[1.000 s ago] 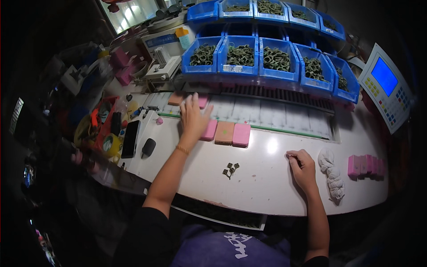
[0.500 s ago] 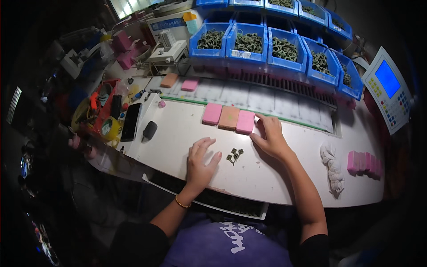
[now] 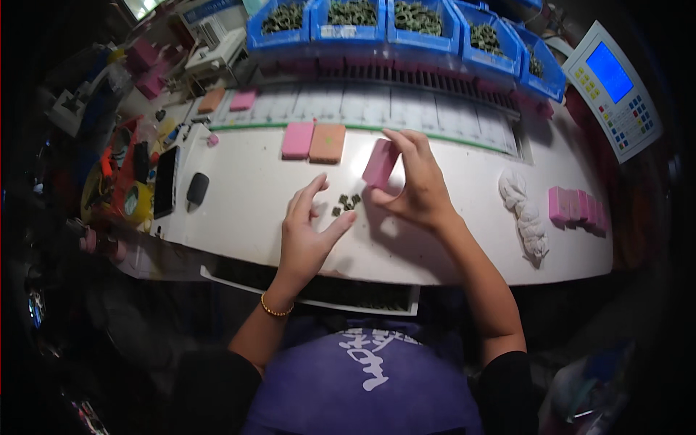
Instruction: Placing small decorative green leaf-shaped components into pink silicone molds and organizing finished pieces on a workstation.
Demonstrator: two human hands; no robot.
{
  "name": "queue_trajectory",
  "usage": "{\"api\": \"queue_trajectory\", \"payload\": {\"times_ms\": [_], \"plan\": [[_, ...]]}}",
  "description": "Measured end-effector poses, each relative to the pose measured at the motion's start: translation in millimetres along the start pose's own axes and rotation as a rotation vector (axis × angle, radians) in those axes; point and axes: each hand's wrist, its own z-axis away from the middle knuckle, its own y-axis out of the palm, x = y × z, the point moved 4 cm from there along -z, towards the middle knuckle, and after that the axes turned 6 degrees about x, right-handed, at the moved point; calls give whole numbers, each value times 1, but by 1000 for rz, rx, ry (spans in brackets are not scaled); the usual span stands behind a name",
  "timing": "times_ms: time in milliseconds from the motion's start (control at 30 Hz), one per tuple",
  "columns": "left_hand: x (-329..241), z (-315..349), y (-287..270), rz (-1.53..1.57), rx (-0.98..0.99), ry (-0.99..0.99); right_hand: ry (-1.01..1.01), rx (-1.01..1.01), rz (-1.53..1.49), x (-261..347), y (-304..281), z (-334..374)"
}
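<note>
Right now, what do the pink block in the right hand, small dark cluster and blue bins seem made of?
Pink block: perhaps foam or wax, given its matte, even colour. Small dark cluster: probably metal, dull, bronze-toned. Blue bins: likely plastic, semi-glossy, with bright rims.

A smooth white worktop (image 3: 246, 225) spreads out here, with a long pale panel (image 3: 409, 116) behind a narrow green strip (image 3: 250, 125). In front of that strip I see a flat pink rounded block (image 3: 297, 140) lying right against an orange-brown rounded block (image 3: 327, 143). Nearer the front sits a small cluster of dark greenish pieces (image 3: 347, 204). A black rounded palm-sized object (image 3: 196, 188) rests toward the left. Over on the right lies a twisted white cloth (image 3: 523, 217), and just beyond it a row of pink blocks (image 3: 577, 207).
</note>
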Motion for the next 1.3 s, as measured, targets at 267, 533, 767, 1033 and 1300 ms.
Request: {"api": "queue_trajectory", "payload": {"times_ms": [267, 533, 767, 1033, 1300], "plan": [[-4, -7, -14, 518, 139, -127, -75, 75, -176, 52, 0, 30], [4, -5, -40, 466, -49, -156, 49, 273, 158, 53, 96, 39], [1, -4, -32, 526, -56, -99, 7, 287, 91, 41, 58, 53], [-1, -6, 5, 611, 71, -104, 297, 293, 248, -18, -8, 107], [-3, -7, 52, 444, 189, -69, -171, 223, -425, 83, 14, 123]]}}
